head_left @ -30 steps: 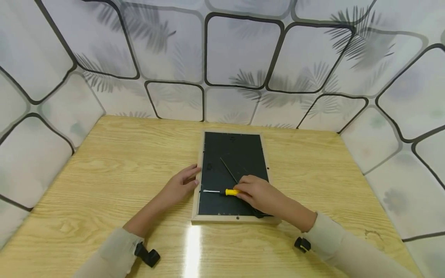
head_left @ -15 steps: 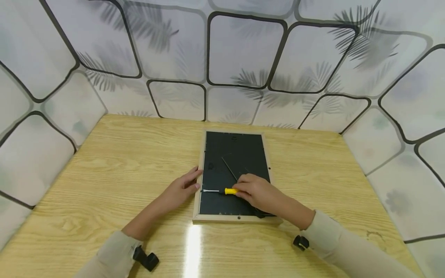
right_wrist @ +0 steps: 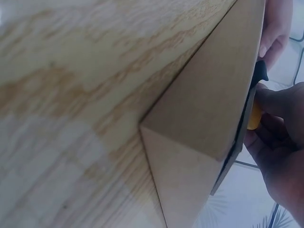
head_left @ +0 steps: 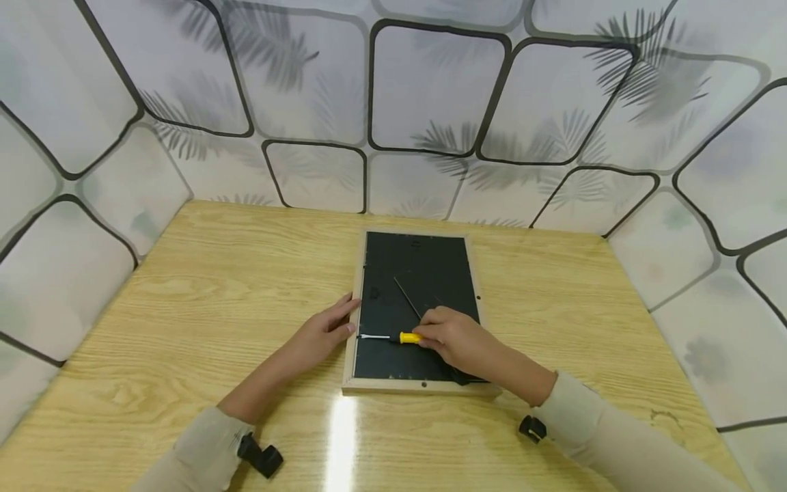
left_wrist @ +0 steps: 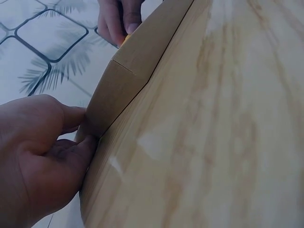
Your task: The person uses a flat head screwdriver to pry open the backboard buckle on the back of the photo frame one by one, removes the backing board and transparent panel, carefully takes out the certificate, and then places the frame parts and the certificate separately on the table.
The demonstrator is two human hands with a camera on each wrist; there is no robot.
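A picture frame (head_left: 350, 362) of pale wood lies back up on the table, its black backing board (head_left: 406, 256) showing. My right hand (head_left: 458, 340) holds a screwdriver (head_left: 408, 338) by its yellow handle, low over the board. The metal tip reaches the frame's left inner edge, where a small fastener may sit, too small to tell. A thin dark strip (head_left: 406, 295) slants across the board and runs under the right hand. On the frame's left side, my left hand (head_left: 316, 335) touches the wood with fingers and thumb; the left wrist view shows this hand (left_wrist: 42, 156) against the frame's side wall (left_wrist: 111, 92).
The wood-grain table (head_left: 246, 260) extends around the frame on all sides. Behind it and at both sides stand patterned walls (head_left: 424, 89). Small black wrist cameras (head_left: 260, 456) sit on both sleeves.
The screwdriver tip has come slightly closer to the frame's left inner edge. The head view has shifted a little; both hands otherwise keep nearly the same places.
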